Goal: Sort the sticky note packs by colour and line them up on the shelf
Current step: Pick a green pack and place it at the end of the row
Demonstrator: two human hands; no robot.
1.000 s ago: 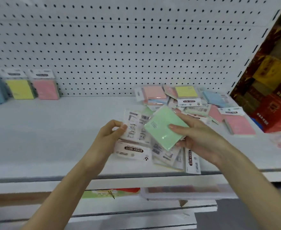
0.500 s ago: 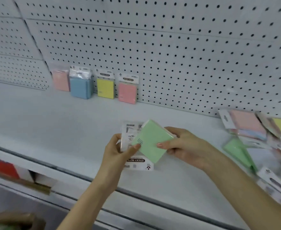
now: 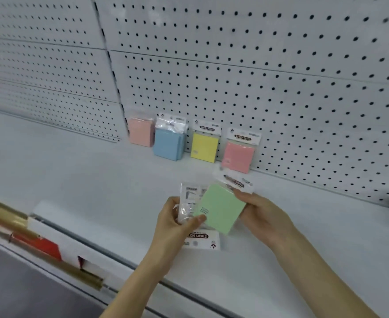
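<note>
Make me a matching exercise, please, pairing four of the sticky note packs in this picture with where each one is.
Things:
1. blue square sticky note pack
2. yellow square sticky note pack
3. green square sticky note pack
4. bright pink square sticky note pack

Places:
A. right end of the row against the white pegboard
B. held in the right hand
C. second from the left in the row
D. third from the left in the row

Pairs: 1-C, 2-D, 3-B, 4-A

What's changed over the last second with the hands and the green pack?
The right hand and left hand carried their packs leftward, from the loose pile to the sorted row. Still gripped: green pack in the right, back-facing packs in the left.
</note>
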